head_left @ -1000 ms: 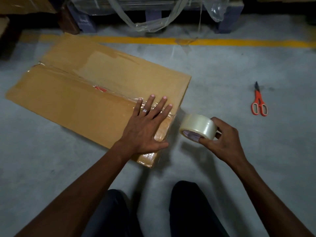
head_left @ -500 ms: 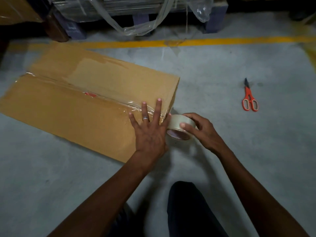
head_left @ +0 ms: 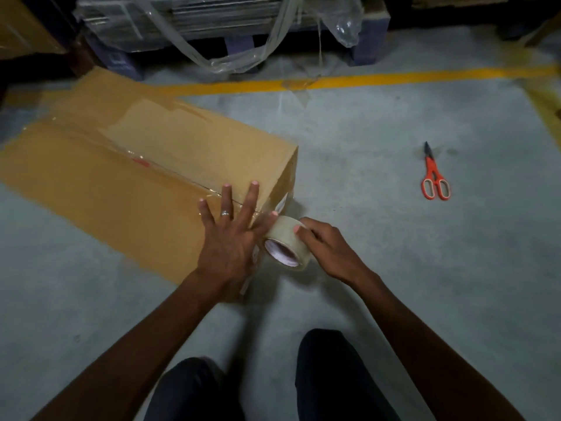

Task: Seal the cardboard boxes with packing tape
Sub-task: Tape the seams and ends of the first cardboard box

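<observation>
A brown cardboard box (head_left: 127, 177) lies on the concrete floor, its top flaps closed and a strip of clear tape running along the centre seam. My left hand (head_left: 230, 235) presses flat with spread fingers on the box's near right corner, over the end of the seam. My right hand (head_left: 321, 244) grips a roll of clear packing tape (head_left: 288, 244) held against the box's right end, right beside my left thumb.
Orange-handled scissors (head_left: 434, 177) lie on the floor to the right. A yellow line (head_left: 364, 79) crosses the floor behind the box. A pallet with loose plastic wrap (head_left: 230, 34) stands at the back. My knees (head_left: 331, 369) are at the bottom.
My right hand has brought the tape roll from out in the open in to the box's right end, against my left hand. The left hand stays pressed on the seam.
</observation>
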Tool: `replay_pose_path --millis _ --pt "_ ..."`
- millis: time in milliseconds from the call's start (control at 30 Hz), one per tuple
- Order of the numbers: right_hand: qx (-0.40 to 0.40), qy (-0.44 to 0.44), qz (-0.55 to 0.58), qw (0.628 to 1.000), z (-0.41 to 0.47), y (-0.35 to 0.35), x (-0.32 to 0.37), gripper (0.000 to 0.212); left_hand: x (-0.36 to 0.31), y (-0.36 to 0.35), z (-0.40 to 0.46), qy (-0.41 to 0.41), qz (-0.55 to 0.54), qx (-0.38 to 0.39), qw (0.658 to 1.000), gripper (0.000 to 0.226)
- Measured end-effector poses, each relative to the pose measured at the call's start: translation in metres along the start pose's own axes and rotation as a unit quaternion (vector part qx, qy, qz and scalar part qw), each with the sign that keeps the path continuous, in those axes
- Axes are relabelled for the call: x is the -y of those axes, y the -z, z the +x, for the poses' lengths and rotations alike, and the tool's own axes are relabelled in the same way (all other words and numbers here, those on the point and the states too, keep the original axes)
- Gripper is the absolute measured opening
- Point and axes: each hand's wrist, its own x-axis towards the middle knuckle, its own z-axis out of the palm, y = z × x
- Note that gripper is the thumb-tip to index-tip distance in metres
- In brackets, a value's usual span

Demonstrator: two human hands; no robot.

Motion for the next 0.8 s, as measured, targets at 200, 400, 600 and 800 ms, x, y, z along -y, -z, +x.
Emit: replay_pose_path --millis 200,400,600,800 --pt "0.015 0.018 -0.004 1.0 0.013 -0.037 0.015 0.021 0.029 -0.016 -0.025 -0.036 -0.054 -0.182 0.981 0.09" --pt "0.019 0.006 -0.017 1.0 0.006 -0.034 0.001 0.026 -0.107 -0.017 -0.072 0.273 -0.579 -0.257 0.724 0.068" --pt "0.036 -0.041 -0.029 0.998 0.011 -0.038 -0.003 0.033 -0.09 -0.043 -0.014 0.331 -0.712 -0.21 0.583 0.07" --pt "0.16 -0.151 0.039 0.975 0.02 -0.015 -0.008 0.053 -0.09 -0.076 -0.004 0.295 -0.731 -0.221 0.575 0.059"
